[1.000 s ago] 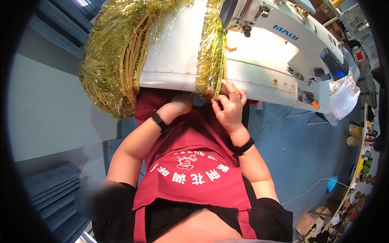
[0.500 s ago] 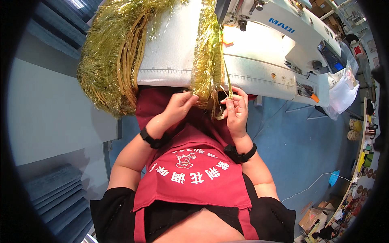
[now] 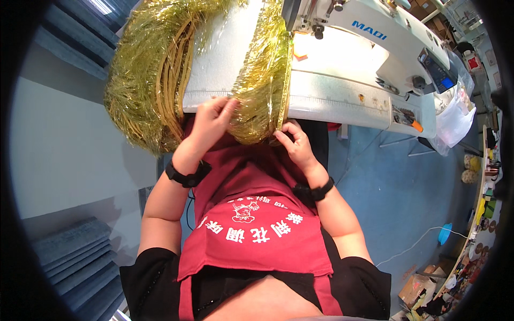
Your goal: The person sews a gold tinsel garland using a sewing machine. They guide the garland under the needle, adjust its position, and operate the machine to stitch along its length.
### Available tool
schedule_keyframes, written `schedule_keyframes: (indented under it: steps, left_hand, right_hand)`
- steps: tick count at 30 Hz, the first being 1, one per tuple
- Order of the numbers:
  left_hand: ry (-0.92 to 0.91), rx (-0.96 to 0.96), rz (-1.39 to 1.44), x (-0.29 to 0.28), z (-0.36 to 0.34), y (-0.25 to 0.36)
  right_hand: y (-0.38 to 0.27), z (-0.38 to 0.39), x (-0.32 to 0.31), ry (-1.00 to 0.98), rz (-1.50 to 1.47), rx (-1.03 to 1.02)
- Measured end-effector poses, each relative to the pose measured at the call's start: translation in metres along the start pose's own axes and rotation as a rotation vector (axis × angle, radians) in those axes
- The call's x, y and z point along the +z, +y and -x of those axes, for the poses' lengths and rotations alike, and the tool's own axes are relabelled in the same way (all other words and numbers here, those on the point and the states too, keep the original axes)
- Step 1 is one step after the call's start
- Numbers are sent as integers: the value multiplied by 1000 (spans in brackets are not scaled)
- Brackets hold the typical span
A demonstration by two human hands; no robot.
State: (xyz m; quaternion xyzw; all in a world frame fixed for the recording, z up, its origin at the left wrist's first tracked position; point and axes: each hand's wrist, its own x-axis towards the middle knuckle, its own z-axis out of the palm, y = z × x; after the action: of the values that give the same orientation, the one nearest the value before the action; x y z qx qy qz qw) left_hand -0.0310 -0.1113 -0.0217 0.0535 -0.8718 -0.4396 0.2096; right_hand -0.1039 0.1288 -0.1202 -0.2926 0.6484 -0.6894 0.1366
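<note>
A strip of gold tinsel fringe point(image 3: 254, 91) runs from beneath the head of the sewing machine point(image 3: 353, 32) toward me and hangs over the table's front edge. My left hand point(image 3: 213, 119) pinches the loose side of the fringe, thumb and fingers together at its left border. On the opposite side, my right hand point(image 3: 293, 142) is closed on the strip's gold band point(image 3: 283, 104), just below the table edge. A thick bundle of the same tinsel point(image 3: 136, 80) lies over the left part of the table, its stitched bands facing right.
The white machine table point(image 3: 332, 99) carries a ruler scale along its front. An orange-handled tool point(image 3: 415, 125) sits in a tray at its right end, beside a white plastic bag point(image 3: 455, 120). A small orange piece point(image 3: 301, 55) lies near the needle area.
My left hand has moved left and up, spreading the fringe wider. My right hand has shifted left and slightly down, and the narrow loose strip it held apart now lies along the fringe.
</note>
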Motion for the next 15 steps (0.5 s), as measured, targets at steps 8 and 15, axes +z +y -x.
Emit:
schedule_keyframes:
  steps: [8, 15]
  left_hand:
    - [331, 208, -653, -37, -22, -2]
    - [-192, 504, -684, 62, -38, 35]
  right_hand:
    - [-65, 38, -11, -4, 109, -18]
    - [-68, 43, -10, -19, -3, 45]
